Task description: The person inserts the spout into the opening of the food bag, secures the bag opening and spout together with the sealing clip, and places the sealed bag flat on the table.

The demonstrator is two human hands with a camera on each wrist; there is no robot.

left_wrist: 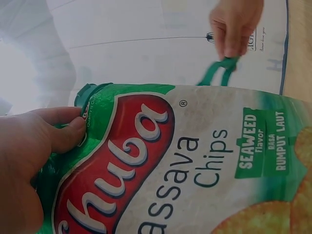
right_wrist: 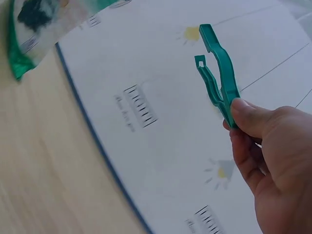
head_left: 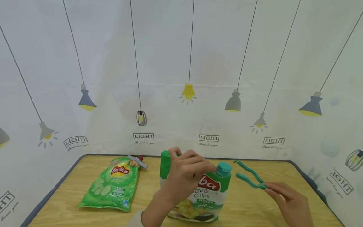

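My left hand (head_left: 184, 173) grips the upper part of a green and white bag of cassava chips (head_left: 205, 201), held upright over the table. In the left wrist view, the thumb and a finger pinch the top edge of this chip bag (left_wrist: 161, 146). A teal cap-like piece (head_left: 224, 169) sits at the bag's upper right corner. To the right, my right hand (head_left: 289, 201) pinches a green bag clip (head_left: 250, 178) by its hinge end. The two arms of the bag clip (right_wrist: 219, 73) stand spread apart, pointing toward the bag, with nothing between them.
A green bag of potato chips (head_left: 110, 186) lies on the left of the wooden table (head_left: 150, 189), with a grey clip (head_left: 137, 161) across its top end. A white sheet (head_left: 170, 63) printed with hanging lamps rises behind the table and at its sides.
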